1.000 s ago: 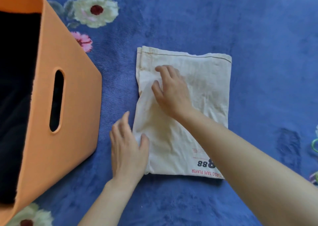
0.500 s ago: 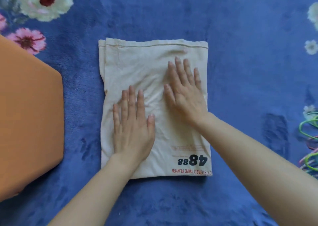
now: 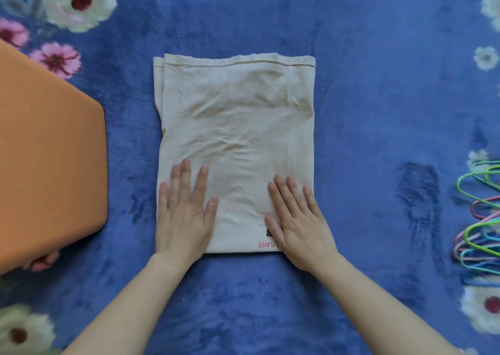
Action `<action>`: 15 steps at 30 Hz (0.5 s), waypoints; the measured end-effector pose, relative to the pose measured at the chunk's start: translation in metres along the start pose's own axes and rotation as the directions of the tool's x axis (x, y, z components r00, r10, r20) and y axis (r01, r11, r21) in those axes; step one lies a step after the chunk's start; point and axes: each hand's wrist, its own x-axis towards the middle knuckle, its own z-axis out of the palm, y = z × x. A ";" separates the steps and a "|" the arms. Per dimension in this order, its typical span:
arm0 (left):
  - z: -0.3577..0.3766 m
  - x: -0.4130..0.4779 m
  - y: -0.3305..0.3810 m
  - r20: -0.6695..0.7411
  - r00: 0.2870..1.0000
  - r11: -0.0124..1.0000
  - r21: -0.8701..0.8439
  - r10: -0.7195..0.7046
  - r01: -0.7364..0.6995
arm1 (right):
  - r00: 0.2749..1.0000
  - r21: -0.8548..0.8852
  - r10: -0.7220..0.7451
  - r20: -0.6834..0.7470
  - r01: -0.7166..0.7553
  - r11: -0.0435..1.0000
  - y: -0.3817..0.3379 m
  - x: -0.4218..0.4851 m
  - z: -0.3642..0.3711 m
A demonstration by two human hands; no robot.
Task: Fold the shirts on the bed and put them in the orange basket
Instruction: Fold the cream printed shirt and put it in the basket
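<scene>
A cream shirt (image 3: 238,127) lies folded into a rectangle on the blue flowered blanket, red print showing at its near edge. My left hand (image 3: 184,214) presses flat on the shirt's near left corner, fingers straight. My right hand (image 3: 296,219) lies flat on the near right corner and covers part of the print. The orange basket (image 3: 46,165) stands at the left, only its outer wall in view, a short way from the shirt.
A pile of coloured plastic hangers (image 3: 481,224) lies at the right edge. The blue blanket (image 3: 365,111) with white and pink flowers spreads all around the shirt.
Both hands have slid from the shirt's middle down to its near edge, smoothing the cloth. The view has shifted right, so less of the basket shows.
</scene>
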 end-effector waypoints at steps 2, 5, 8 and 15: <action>-0.001 -0.019 -0.016 0.007 0.991 0.990 -0.040 -0.137 0.137 | 1.000 0.004 0.023 0.008 -0.023 1.000 0.014 -0.013 -0.002; -0.014 -0.041 -0.018 0.028 0.942 0.925 -0.182 -0.336 0.335 | 0.999 0.084 0.052 -0.004 -0.051 0.995 0.026 -0.021 -0.016; -0.031 -0.050 -0.007 0.054 0.890 0.757 -0.503 -0.454 0.416 | 0.914 0.448 0.404 0.026 -0.372 0.813 0.022 -0.029 -0.036; -0.045 -0.049 -0.007 0.398 0.735 0.181 -0.802 -0.548 0.569 | 0.726 0.707 0.522 0.447 -0.645 0.290 0.010 -0.021 -0.055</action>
